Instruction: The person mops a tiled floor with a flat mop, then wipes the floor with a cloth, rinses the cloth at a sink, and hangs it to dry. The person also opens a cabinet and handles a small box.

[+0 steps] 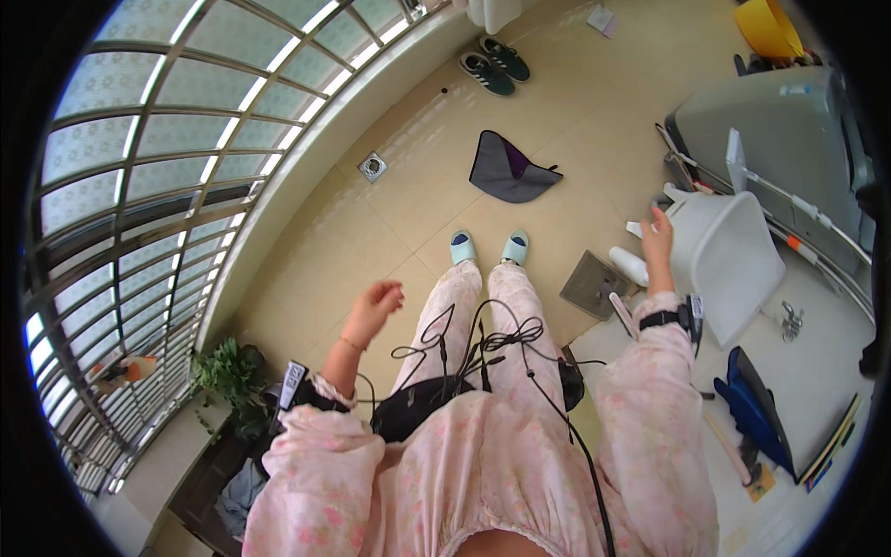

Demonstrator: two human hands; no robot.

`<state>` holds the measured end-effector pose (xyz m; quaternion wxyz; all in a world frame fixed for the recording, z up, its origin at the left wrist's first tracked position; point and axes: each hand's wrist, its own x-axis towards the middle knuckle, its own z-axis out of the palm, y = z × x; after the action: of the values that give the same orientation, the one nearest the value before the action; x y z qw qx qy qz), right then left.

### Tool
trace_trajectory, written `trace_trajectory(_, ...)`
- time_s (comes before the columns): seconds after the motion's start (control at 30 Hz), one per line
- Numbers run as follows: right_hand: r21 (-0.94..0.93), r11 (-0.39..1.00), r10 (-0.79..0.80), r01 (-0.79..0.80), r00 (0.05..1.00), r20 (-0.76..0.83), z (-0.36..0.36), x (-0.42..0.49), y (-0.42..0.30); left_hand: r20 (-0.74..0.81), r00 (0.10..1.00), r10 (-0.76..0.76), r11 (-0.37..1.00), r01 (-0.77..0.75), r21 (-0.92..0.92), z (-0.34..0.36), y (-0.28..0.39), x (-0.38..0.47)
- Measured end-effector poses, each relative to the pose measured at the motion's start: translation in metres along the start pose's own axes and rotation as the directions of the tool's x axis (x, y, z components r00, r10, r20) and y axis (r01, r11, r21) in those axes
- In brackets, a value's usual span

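My left hand (pixel 376 306) hangs over the tiled floor to the left of my legs, fingers loosely curled, with nothing visible in it. My right hand (pixel 656 237) is raised at the right, next to a white plastic chair (pixel 724 244); its fingers are partly bent and I see nothing held in them. Whether it touches the chair's edge I cannot tell. On the floor ahead of my light-blue slippers (pixel 462 247) lies a folded grey cloth (pixel 511 177) with a dark border and a purple part. Black cables (pixel 515 338) hang in front of my legs.
Green sneakers (pixel 495 66) stand by the wall, and a floor drain (pixel 372 167) sits at the left. Potted plants (pixel 233 379) are at lower left below barred windows. To the right are a grey appliance (pixel 766 118), metal poles, a yellow container (pixel 769 28), a tap (pixel 791 320) and a blue dustpan-like object (pixel 755 404).
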<state>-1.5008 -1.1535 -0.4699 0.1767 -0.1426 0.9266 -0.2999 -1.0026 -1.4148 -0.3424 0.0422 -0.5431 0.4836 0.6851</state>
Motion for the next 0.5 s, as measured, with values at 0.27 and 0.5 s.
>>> trace_trajectory(0.27,-0.222,0.944,-0.162,0.244,0.93,0.33,0.24,0.071,0.022,0.198,0.973,-0.116,0.993,0.108,0.05,0.055,-0.074,0.02)
trace_trajectory(0.5,-0.492,0.81,0.036,0.32,0.81,0.585,0.394,0.083,0.058,0.21,0.974,-0.09,0.974,0.043,0.22,0.084,-0.104,0.077)
